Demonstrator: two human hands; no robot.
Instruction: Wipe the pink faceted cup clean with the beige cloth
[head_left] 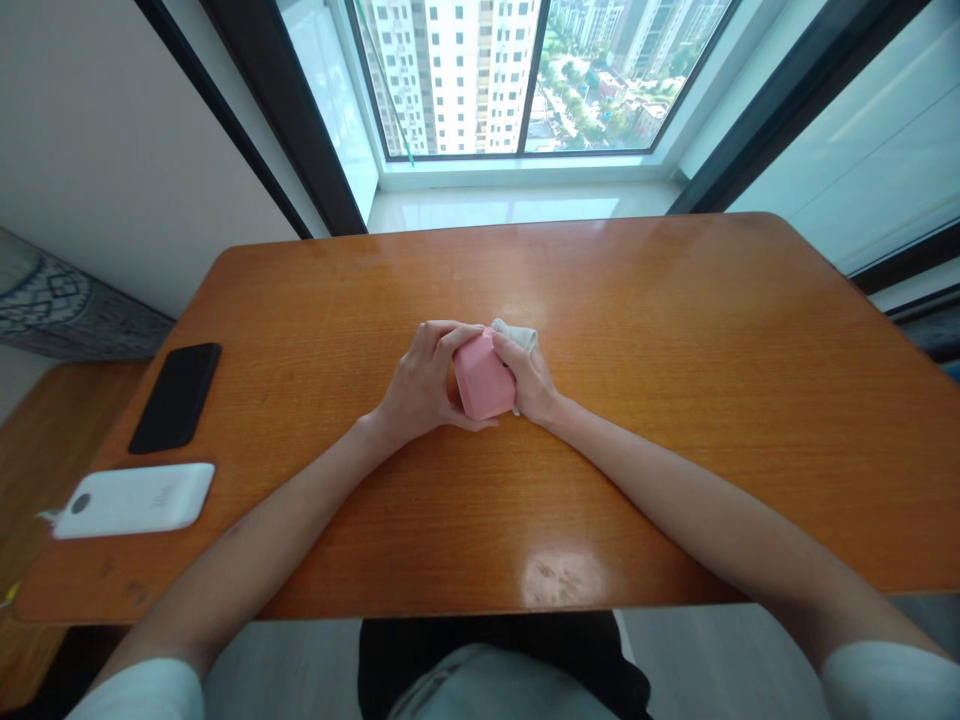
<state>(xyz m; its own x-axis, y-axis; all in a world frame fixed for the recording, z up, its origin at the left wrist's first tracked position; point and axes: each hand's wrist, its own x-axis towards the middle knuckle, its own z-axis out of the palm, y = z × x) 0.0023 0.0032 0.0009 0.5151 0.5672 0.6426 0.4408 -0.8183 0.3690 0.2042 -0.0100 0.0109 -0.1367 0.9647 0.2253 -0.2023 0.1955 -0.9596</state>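
Your left hand (420, 385) and right hand (531, 380) meet near the middle of the counter (675, 420), with the pink block (482, 377) between them. Your left fingers (450, 340) curl over its left side, and your right fingers (508, 352) press against its upper right, so both sets are clamped on it. The block sits tilted between your palms, and you can't tell whether it touches the counter.

A white cloth (517, 336) is bunched at the block's far right corner, touching your right fingers, and a small edge of it shows below that hand. Your forearms lie angled in toward each other over the counter, with white sleeves (885, 682) at the bottom of the view.

Off to the left, well apart from your hands, a black phone (175, 398) lies near the counter's edge. Nearer you, just beside the phone, is a white power bank (135, 500), with a short cord at its left end. Beyond the counter's far edge, a window (517, 80) looks out on tall apartment blocks.
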